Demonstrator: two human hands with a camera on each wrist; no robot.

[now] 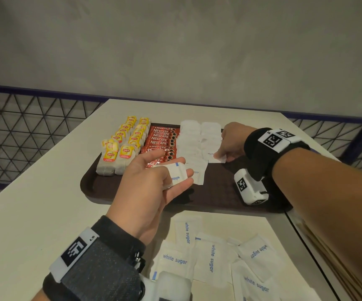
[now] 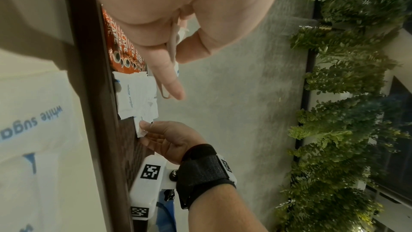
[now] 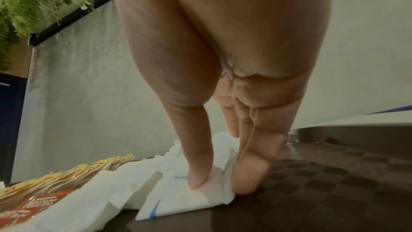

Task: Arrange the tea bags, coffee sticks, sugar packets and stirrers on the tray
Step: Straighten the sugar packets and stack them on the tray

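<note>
A dark brown tray [image 1: 217,187] holds two rows of yellow-tagged tea bags [image 1: 123,146], a row of red coffee sticks [image 1: 161,141] and two rows of white sugar packets [image 1: 199,141]. My left hand [image 1: 165,174] hovers over the tray's front, holding a small stack of sugar packets [image 1: 176,173] between thumb and fingers. My right hand [image 1: 224,154] pinches one sugar packet [image 3: 200,195] at the near end of the right sugar row, pressing it onto the tray [image 3: 334,183]. No stirrers are in view.
Several loose white sugar packets [image 1: 212,255] lie on the cream table [image 1: 34,192] in front of the tray. A grey wall stands behind the table. A wire mesh fence [image 1: 19,135] runs along the left and right. A plant wall [image 2: 347,112] shows in the left wrist view.
</note>
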